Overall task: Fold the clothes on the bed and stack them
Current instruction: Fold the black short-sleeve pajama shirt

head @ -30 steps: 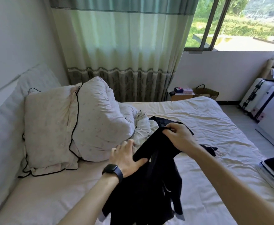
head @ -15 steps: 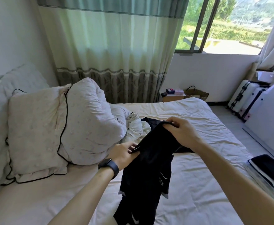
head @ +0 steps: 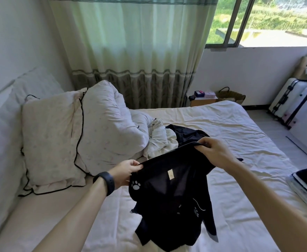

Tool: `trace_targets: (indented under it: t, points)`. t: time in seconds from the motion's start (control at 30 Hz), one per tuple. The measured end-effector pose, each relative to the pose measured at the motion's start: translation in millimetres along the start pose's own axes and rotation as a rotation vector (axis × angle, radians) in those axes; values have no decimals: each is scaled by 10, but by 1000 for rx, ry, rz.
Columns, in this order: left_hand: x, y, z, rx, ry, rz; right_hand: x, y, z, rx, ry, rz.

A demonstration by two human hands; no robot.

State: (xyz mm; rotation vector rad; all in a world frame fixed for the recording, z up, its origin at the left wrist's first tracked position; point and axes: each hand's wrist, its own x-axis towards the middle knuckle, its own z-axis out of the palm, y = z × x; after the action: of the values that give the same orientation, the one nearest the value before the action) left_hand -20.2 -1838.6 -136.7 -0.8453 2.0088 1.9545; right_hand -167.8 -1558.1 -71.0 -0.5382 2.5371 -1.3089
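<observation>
A black garment (head: 171, 200) with white paw prints and a small label hangs above the bed (head: 240, 124). My left hand (head: 125, 171) pinches its top edge at the left. My right hand (head: 214, 153) grips the same edge at the right. The cloth is spread between the two hands and droops to the sheet below. Behind it lie a crumpled white garment (head: 160, 140) and another dark piece (head: 185, 133). A stack of folded clothes (head: 305, 186), dark on top, sits at the bed's right edge.
Two pale pillows (head: 63, 135) lean against the headboard at the left. A curtain (head: 134, 51) hangs behind the bed. A small bedside table (head: 203, 100) and a basket (head: 230, 95) stand beyond it. Suitcases (head: 294, 104) stand on the floor at the right.
My hands have moved apart along the garment's top edge, spreading it wide. The paw print and label now face me. The bunched cloth has opened out.
</observation>
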Motion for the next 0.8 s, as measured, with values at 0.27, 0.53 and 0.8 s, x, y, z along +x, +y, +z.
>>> trace_targets:
  t: [0.27, 0.53, 0.8]
  points:
    - [-129, -6, -73, 108, 52, 257, -53, 479, 88, 393, -262, 325]
    - [-301, 173, -173, 564, -113, 207, -105, 626, 220, 523, -231, 425]
    - [-386, 117, -114, 1153, -145, 238, -191, 519, 394, 227, -107, 208]
